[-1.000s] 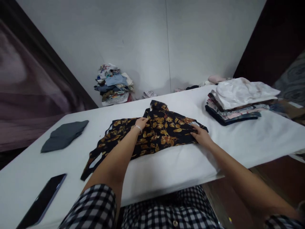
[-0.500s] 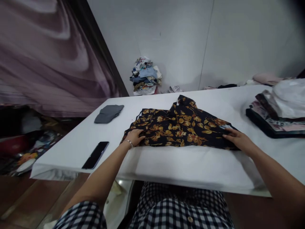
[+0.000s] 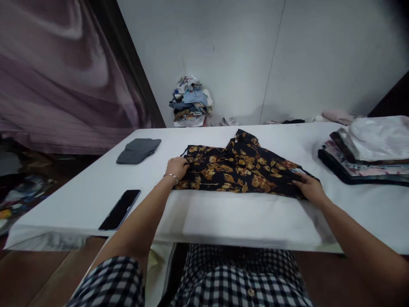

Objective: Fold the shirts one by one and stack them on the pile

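Observation:
A black garment with a golden leaf print (image 3: 241,168) lies folded across the middle of the white table (image 3: 223,213). My left hand (image 3: 176,167), a bracelet on its wrist, grips the garment's left edge with fingers curled over the cloth. My right hand (image 3: 306,186) rests on the garment's right end, its fingers closed on that edge. Both forearms reach out from checked sleeves over the table's front edge.
A folded grey cloth (image 3: 138,150) lies at the far left of the table, a dark phone (image 3: 119,209) near its front left corner. A stack of folded clothes (image 3: 364,153) stands on the right. A heap of clothes (image 3: 190,101) sits on the floor by the wall.
My left hand has moved from the garment's middle to its left edge, folding the hanging left part in. The garment is now narrower. My view has swung left.

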Demonstrator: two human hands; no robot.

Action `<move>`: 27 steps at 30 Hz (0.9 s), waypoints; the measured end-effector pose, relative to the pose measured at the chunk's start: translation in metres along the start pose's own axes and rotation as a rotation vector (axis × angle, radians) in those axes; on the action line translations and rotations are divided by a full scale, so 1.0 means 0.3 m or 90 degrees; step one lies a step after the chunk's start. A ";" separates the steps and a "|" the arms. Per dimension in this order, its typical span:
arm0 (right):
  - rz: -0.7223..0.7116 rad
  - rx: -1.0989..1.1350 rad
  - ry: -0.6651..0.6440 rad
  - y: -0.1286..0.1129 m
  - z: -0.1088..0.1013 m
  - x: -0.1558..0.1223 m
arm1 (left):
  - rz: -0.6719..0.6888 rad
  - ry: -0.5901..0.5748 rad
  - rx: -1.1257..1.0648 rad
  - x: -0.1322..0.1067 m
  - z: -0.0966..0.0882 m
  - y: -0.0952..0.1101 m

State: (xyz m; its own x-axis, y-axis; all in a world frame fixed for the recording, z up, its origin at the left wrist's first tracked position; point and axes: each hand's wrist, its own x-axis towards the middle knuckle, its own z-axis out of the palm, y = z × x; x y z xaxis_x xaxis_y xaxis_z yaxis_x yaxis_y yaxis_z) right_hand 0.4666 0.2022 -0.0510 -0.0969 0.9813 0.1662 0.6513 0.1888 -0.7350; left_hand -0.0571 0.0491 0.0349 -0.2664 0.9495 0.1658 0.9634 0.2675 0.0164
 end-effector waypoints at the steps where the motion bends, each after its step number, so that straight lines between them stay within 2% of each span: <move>1: 0.007 -0.023 0.001 -0.002 0.004 0.001 | -0.005 -0.033 0.021 0.006 0.009 0.008; 3: 0.019 -0.059 -0.005 -0.013 0.009 0.000 | -0.020 -0.053 0.042 0.003 0.034 0.036; 5: 0.009 -0.077 -0.009 -0.024 0.011 -0.005 | -0.028 0.008 0.024 -0.019 0.065 0.077; 7: 0.007 -0.088 -0.015 -0.034 0.011 -0.010 | -0.002 0.057 -0.019 -0.055 0.098 0.122; 8: 0.010 -0.092 -0.020 -0.039 0.010 -0.012 | 0.024 0.053 -0.038 -0.076 0.116 0.144; 10: 0.014 -0.106 -0.029 -0.051 0.008 -0.014 | 0.058 -0.002 -0.049 -0.116 0.150 0.177; 14: 0.010 -0.168 -0.051 -0.081 -0.003 -0.015 | 0.014 -0.119 -0.032 -0.149 0.186 0.193; 16: 0.012 -0.213 -0.058 -0.089 -0.011 -0.020 | 0.008 -0.127 -0.035 -0.148 0.172 0.181; 18: 0.003 -0.260 -0.055 -0.091 -0.021 -0.028 | 0.009 -0.076 -0.023 -0.155 0.142 0.165; 21: -0.099 -0.329 -0.008 -0.101 -0.027 -0.048 | 0.008 0.027 0.015 -0.200 0.099 0.142; 23: -0.220 -0.340 0.019 -0.129 -0.019 -0.064 | 0.001 0.047 0.026 -0.243 0.086 0.125; 25: -0.336 -0.308 -0.005 -0.175 0.003 -0.081 | -0.030 0.050 0.024 -0.279 0.085 0.099; 27: -0.414 -0.268 -0.079 -0.220 0.040 -0.096 | -0.092 0.057 0.011 -0.298 0.088 0.061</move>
State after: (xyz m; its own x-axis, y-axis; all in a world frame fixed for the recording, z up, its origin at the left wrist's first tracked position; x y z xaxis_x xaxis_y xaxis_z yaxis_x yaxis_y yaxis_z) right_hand 0.4174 0.1620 -0.0151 -0.6236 0.6801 0.3855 0.6630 0.7214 -0.2002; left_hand -0.0164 -0.0267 -0.0056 -0.3976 0.8830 0.2495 0.9145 0.4034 0.0298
